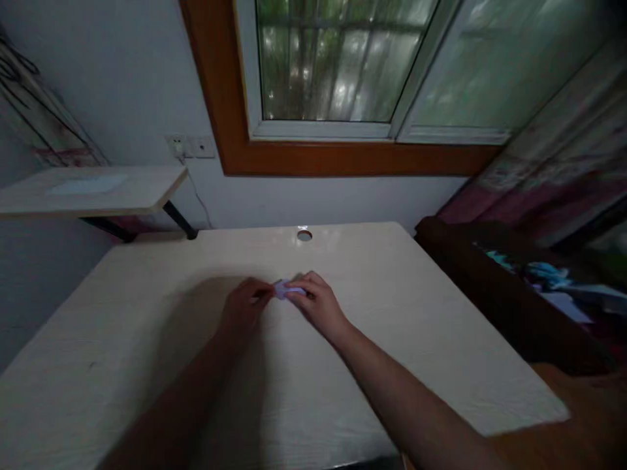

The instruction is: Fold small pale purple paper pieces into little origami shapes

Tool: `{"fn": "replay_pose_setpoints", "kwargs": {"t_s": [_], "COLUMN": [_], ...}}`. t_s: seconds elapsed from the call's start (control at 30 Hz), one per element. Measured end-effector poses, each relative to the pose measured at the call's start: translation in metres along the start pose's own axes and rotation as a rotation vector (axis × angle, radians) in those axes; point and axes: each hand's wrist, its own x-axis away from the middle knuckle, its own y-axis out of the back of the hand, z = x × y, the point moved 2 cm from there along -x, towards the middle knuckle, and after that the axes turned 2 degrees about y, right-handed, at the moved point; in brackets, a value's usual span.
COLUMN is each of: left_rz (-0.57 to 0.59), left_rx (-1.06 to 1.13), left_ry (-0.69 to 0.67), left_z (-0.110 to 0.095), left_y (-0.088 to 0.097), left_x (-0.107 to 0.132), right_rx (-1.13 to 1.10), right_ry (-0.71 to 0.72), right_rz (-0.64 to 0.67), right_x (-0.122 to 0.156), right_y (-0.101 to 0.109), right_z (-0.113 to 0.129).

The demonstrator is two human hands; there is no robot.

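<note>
On or just over the middle of the bench [426,378], a small purple object [281,289] is held. Its nine o'clock end is pinched by the fingers of the left hand [243,303], its three o'clock end by those of the right hand [317,299]. Beyond it, a round hole [304,235] is seen near twelve o'clock, and a shelf [147,189] at ten.

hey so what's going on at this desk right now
A person's left hand and right hand pinch a small pale purple item between them, at the middle of a light-coloured desk below a window. It is too small and blurred to say what the item is, or whether it touches the desk.
</note>
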Motion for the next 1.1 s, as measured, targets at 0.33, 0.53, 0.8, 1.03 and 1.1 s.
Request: {"fn": "replay_pose_setpoints", "kwargs": {"t_s": [0.33, 0.53, 0.8, 1.03, 1.1], "left_rz": [-0.052, 0.03, 0.027, 0.026, 0.031], "left_rx": [0.036, -0.004, -0.134, -0.144, -0.141], "left_ry": [-0.089, -0.14, -0.208, -0.249, -0.245], "left_z": [0.001, 0.003, 0.004, 0.003, 0.003], "left_y": [0.0, -0.005, -0.007, -0.008, -0.008], "left_x": [0.0, 0.0, 0.001, 0.002, 0.002], "right_rx": [0.043, 0.091, 0.244, 0.33, 0.327], "right_ry": [0.051, 0.088, 0.176, 0.248, 0.255], "right_rz": [-0.08, -0.004, -0.008, 0.026, 0.019], "right_x": [0.001, 0.001, 0.001, 0.0, 0.0], "right_y": [0.002, 0.0, -0.002, 0.0, 0.0], "right_z": [0.01, 0.009, 0.017, 0.025, 0.024]}}
